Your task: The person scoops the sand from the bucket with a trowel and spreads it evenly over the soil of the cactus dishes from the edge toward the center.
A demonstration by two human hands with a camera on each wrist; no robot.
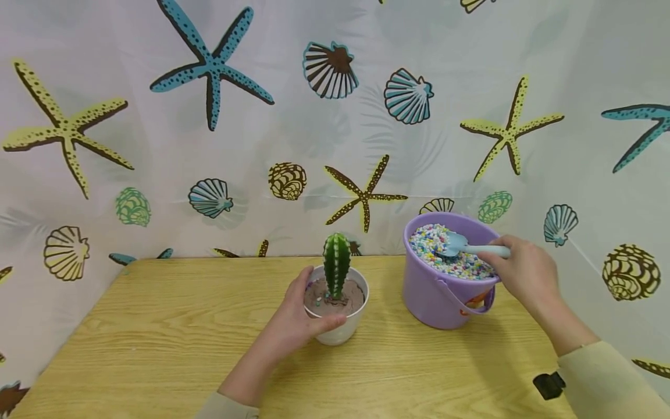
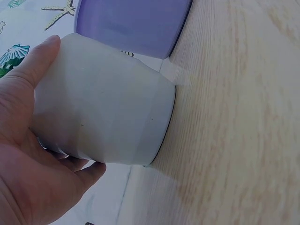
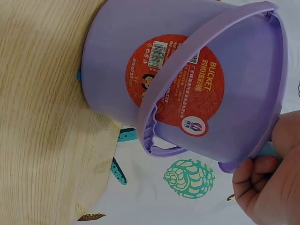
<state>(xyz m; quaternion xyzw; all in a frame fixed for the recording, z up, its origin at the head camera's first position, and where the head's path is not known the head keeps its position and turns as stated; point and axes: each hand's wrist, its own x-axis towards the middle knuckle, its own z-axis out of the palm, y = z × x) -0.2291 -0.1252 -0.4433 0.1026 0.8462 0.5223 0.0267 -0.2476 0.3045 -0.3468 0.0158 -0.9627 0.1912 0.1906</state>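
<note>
My left hand (image 1: 293, 317) holds a white flower pot (image 1: 337, 336), thumb on the near side and fingers around the left of its rim. A green cactus (image 1: 337, 265) stands upright in brownish soil (image 1: 319, 297) with a few coloured pebbles on it. The pot (image 2: 103, 103) rests on the table in the left wrist view. Over the right rim of a purple bucket (image 1: 426, 294), my right hand (image 1: 531, 270) grips a light blue toy shovel (image 1: 455, 243) by its handle. The shovel's blade sits among small multicoloured pebbles (image 1: 431, 237) inside the bucket.
Both containers stand on a wood-grain table (image 1: 173, 331). Behind it hangs a white curtain (image 1: 251, 145) printed with starfish and shells. The bucket's handle (image 3: 206, 35) hangs down in front of a red label (image 3: 211, 89).
</note>
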